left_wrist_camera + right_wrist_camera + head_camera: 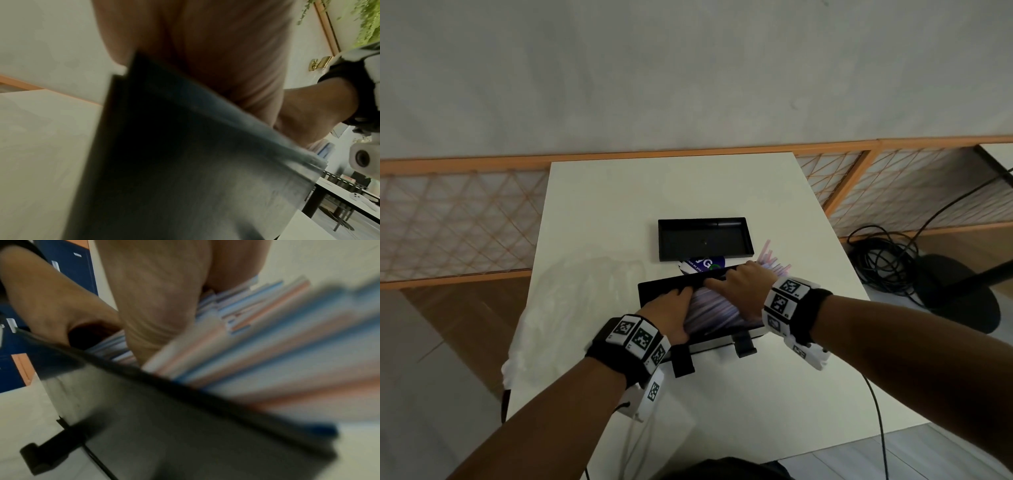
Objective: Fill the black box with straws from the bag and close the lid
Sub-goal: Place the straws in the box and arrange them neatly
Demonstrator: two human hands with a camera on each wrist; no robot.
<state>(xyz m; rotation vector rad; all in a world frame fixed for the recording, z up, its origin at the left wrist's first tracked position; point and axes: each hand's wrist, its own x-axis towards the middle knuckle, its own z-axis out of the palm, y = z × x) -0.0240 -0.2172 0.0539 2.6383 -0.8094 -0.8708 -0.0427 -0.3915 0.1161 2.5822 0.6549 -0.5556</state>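
Observation:
The black box (667, 285) lies open in front of me on the white table (654, 192). A thick bundle of pink, blue and white straws (717, 308) lies slanted in it, their ends (774, 262) sticking out past the far right corner. My left hand (678, 310) grips the bundle's left end, thumb on the near side. My right hand (726, 279) presses down on the straws, fingers stretched along the far rim. The black lid (705, 240) lies upturned farther back. In the right wrist view the straws (267, 361) fan over the box wall (164, 426).
A crumpled clear plastic bag (582, 287) lies left of the box. A blue and white label card (703, 265) sits between box and lid. Two black latches (683, 363) hang from the box's near side. Coiled cables (883, 260) lie on the floor at right.

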